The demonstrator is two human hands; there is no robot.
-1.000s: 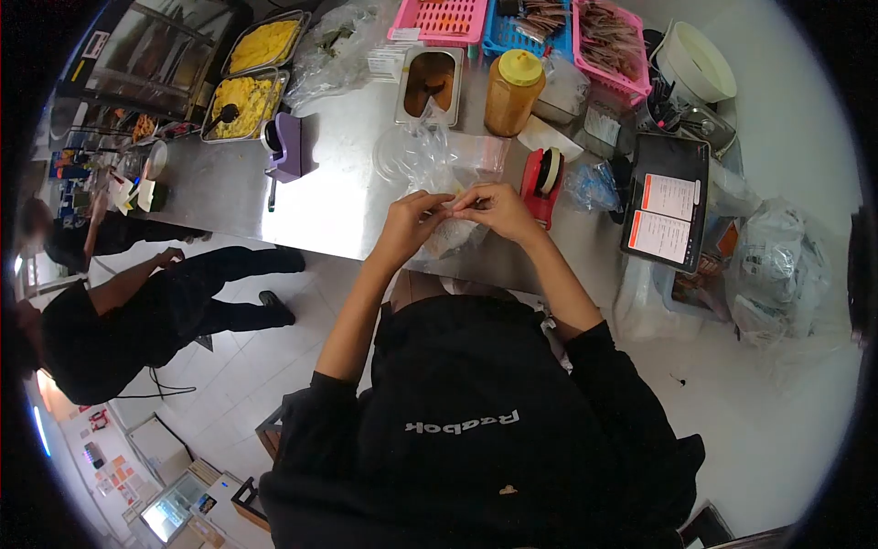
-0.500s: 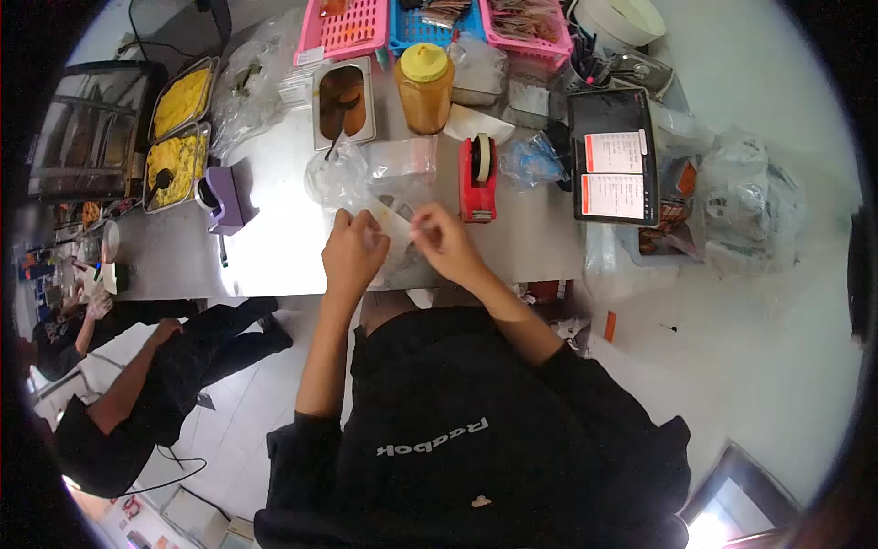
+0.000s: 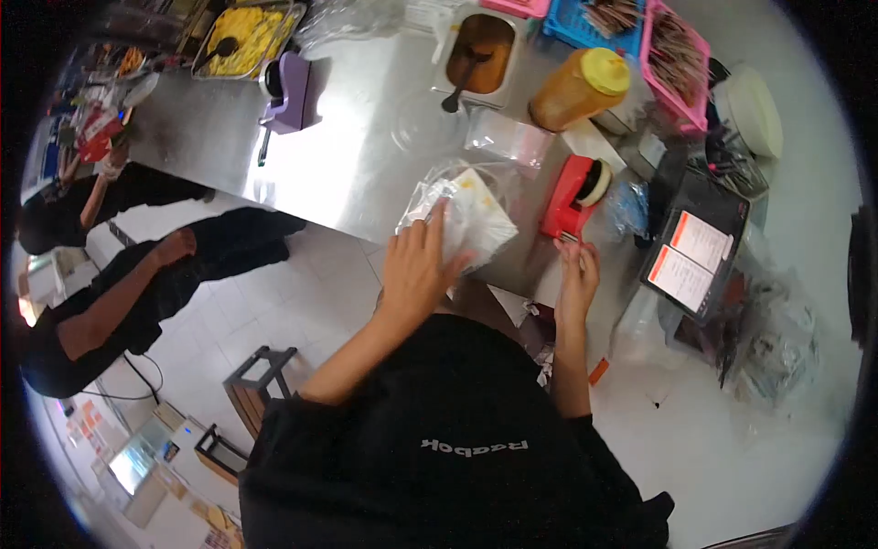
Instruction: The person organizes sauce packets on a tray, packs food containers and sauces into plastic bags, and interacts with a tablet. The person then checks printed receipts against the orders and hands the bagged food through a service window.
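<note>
My left hand (image 3: 416, 270) lies with its fingers stretched out flat over a clear plastic bag (image 3: 485, 233) with a white, yellow-stained piece inside. The bag rests near the front edge of the steel table. To the right, my right hand (image 3: 576, 274) has its fingertips pinched together at the front of a red tape dispenser (image 3: 567, 197), where the tape comes off its roll. The tape between the fingers is barely visible. Beyond the bag lie a clear round lid (image 3: 428, 123) and a packet of flat plastic bags (image 3: 508, 139).
A sauce pan with a black ladle (image 3: 468, 69) and a yellow-capped squeeze bottle (image 3: 581, 89) stand behind. A purple tape dispenser (image 3: 291, 91) and yellow food tray (image 3: 245, 41) are left. The tablet (image 3: 700, 242) stands right. Other people (image 3: 155, 265) are at the left.
The view has turned, shifting the table's things rightward. My hands were together at the bag; now the left lies flat on it and the right has moved to the red tape dispenser.
</note>
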